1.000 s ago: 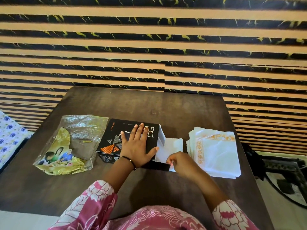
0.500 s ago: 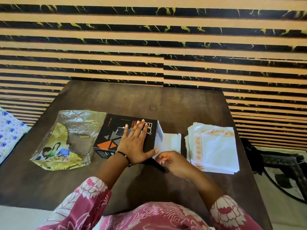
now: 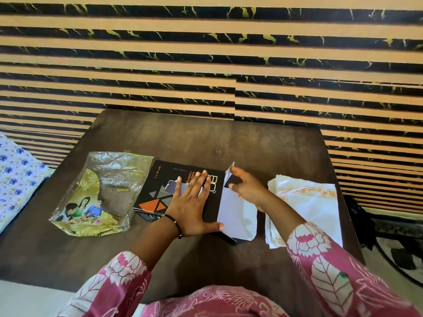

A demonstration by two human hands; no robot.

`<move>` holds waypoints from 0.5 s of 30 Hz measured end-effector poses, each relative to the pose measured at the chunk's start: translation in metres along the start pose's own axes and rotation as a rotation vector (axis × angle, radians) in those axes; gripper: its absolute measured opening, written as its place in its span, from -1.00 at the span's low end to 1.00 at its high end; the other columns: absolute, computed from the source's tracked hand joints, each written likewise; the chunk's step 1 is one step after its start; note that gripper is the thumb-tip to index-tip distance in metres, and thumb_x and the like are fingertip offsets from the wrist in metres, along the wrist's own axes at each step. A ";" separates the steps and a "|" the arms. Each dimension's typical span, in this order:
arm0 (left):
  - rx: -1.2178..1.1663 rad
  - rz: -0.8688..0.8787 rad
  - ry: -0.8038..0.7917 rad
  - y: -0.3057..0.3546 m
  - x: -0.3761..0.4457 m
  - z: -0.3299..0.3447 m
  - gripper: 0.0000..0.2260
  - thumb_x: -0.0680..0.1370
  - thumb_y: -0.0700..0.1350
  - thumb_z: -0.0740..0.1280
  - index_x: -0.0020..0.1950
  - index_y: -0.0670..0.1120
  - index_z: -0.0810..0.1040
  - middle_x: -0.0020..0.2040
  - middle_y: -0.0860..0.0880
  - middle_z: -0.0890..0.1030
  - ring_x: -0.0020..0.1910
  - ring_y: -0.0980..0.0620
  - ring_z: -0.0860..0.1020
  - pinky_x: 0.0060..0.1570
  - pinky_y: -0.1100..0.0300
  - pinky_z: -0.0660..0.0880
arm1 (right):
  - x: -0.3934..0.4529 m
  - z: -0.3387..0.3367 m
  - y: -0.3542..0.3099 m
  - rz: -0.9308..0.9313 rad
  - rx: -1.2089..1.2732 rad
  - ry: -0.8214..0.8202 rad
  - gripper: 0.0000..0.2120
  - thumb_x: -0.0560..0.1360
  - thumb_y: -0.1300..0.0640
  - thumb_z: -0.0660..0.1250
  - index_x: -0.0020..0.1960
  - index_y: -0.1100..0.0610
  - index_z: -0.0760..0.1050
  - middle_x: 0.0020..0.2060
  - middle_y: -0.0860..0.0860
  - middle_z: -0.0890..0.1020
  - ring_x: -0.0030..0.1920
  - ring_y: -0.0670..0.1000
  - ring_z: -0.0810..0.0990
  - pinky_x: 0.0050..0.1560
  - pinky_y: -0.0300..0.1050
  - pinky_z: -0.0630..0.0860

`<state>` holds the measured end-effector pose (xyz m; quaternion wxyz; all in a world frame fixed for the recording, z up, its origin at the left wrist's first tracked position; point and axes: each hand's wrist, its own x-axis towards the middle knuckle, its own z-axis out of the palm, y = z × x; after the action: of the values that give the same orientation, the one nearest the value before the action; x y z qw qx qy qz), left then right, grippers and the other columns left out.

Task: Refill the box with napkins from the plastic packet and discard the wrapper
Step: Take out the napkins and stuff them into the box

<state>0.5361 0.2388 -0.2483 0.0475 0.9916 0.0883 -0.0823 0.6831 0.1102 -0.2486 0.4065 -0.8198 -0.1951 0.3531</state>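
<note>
Left hand (image 3: pixel 191 205) flat on the box (image 3: pixel 183 191); right hand (image 3: pixel 246 187) pinches its flap (image 3: pixel 229 177), napkins (image 3: pixel 304 209) just right, toward the table's (image 3: pixel 229 138) right edge.

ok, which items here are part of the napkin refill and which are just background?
Part of the job:
black box, left hand flat on top
its open end flap, right hand on it
napkin stack
plastic wrapper, emptied

Just there:
floral cloth
dark table
striped wall
</note>
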 end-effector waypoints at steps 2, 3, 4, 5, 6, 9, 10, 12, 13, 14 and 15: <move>0.000 0.014 -0.026 -0.001 0.000 -0.002 0.14 0.12 0.62 -0.14 0.50 -0.05 -0.28 0.52 -0.06 -0.31 0.46 -0.02 -0.36 0.38 -0.23 -0.37 | 0.007 0.002 -0.004 -0.010 0.006 -0.051 -0.40 0.51 0.25 0.29 0.46 -0.03 0.18 0.43 0.00 0.34 0.36 0.12 0.38 0.27 0.03 0.42; -0.005 0.024 -0.036 -0.002 0.001 -0.004 0.15 0.12 0.63 -0.10 0.49 -0.04 -0.30 0.51 -0.06 -0.33 0.47 -0.04 -0.36 0.37 -0.22 -0.39 | 0.009 0.004 -0.006 -0.009 0.011 -0.094 -0.36 0.48 0.30 0.32 0.47 -0.02 0.17 0.41 0.01 0.36 0.36 0.12 0.38 0.29 0.05 0.42; -0.006 0.036 -0.040 -0.003 0.001 -0.005 0.13 0.14 0.61 -0.05 0.48 -0.03 -0.33 0.49 -0.06 -0.36 0.47 -0.05 -0.35 0.35 -0.21 -0.41 | 0.012 0.006 -0.006 -0.013 0.021 -0.135 -0.30 0.44 0.34 0.35 0.47 -0.02 0.17 0.40 0.02 0.38 0.36 0.11 0.39 0.29 0.06 0.43; -0.003 0.051 -0.043 -0.004 0.001 -0.005 0.11 0.16 0.58 -0.03 0.48 -0.02 -0.34 0.48 -0.07 -0.38 0.47 -0.07 -0.36 0.32 -0.19 -0.43 | 0.012 0.008 -0.007 -0.001 0.012 -0.173 -0.24 0.40 0.37 0.39 0.47 -0.03 0.16 0.39 0.02 0.39 0.36 0.10 0.40 0.29 0.08 0.43; -0.002 0.068 -0.042 -0.004 0.000 -0.006 0.08 0.18 0.55 -0.01 0.48 -0.01 -0.34 0.48 -0.08 -0.38 0.46 -0.07 -0.37 0.31 -0.18 -0.45 | 0.013 0.009 -0.007 -0.002 -0.005 -0.194 -0.18 0.36 0.37 0.43 0.47 -0.06 0.14 0.39 0.03 0.38 0.35 0.10 0.40 0.29 0.11 0.44; -0.009 0.098 -0.050 -0.004 -0.002 -0.007 0.06 0.24 0.50 0.14 0.49 0.00 -0.30 0.51 -0.12 -0.33 0.45 -0.07 -0.39 0.33 -0.22 -0.42 | 0.018 0.013 -0.003 0.000 -0.073 -0.208 -0.10 0.29 0.33 0.49 0.44 -0.13 0.12 0.39 0.06 0.38 0.32 0.11 0.42 0.23 0.20 0.48; -0.001 0.106 -0.064 -0.004 -0.001 -0.008 0.06 0.25 0.48 0.18 0.49 -0.01 -0.29 0.51 -0.14 -0.34 0.44 -0.07 -0.40 0.34 -0.24 -0.40 | 0.022 0.014 0.001 -0.011 -0.072 -0.202 -0.12 0.30 0.34 0.48 0.43 -0.13 0.12 0.37 0.07 0.40 0.31 0.11 0.42 0.22 0.20 0.49; 0.016 0.112 -0.100 -0.004 -0.001 -0.010 0.07 0.27 0.45 0.24 0.49 -0.01 -0.30 0.50 -0.14 -0.37 0.44 -0.09 -0.42 0.36 -0.28 -0.37 | 0.025 0.017 0.003 -0.032 -0.087 -0.174 -0.24 0.38 0.36 0.38 0.41 -0.11 0.16 0.32 0.09 0.43 0.27 0.12 0.45 0.22 0.15 0.50; 0.024 0.112 -0.114 -0.004 0.000 -0.011 0.07 0.28 0.45 0.25 0.49 -0.01 -0.31 0.49 -0.14 -0.38 0.44 -0.10 -0.42 0.36 -0.28 -0.37 | 0.024 0.018 0.001 -0.034 -0.108 -0.157 -0.32 0.42 0.38 0.28 0.40 -0.09 0.18 0.30 0.11 0.45 0.25 0.12 0.46 0.19 0.09 0.51; 0.029 0.111 -0.121 -0.003 0.000 -0.011 0.07 0.29 0.44 0.25 0.48 -0.01 -0.32 0.49 -0.13 -0.39 0.44 -0.10 -0.43 0.36 -0.28 -0.37 | 0.024 0.018 0.000 -0.038 -0.131 -0.143 -0.37 0.45 0.39 0.19 0.40 -0.07 0.18 0.27 0.13 0.46 0.22 0.13 0.48 0.12 0.03 0.53; 0.031 0.110 -0.124 -0.003 0.000 -0.012 0.06 0.29 0.44 0.25 0.48 0.00 -0.32 0.49 -0.13 -0.39 0.43 -0.10 -0.43 0.36 -0.29 -0.37 | 0.023 0.019 -0.003 -0.036 -0.155 -0.132 -0.39 0.46 0.40 0.13 0.41 -0.06 0.17 0.25 0.15 0.47 0.19 0.15 0.49 0.03 -0.01 0.52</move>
<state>0.5379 0.2427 -0.2367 0.0419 0.9885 0.0293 -0.1420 0.6846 0.1354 -0.2639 0.3343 -0.8202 -0.2626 0.3828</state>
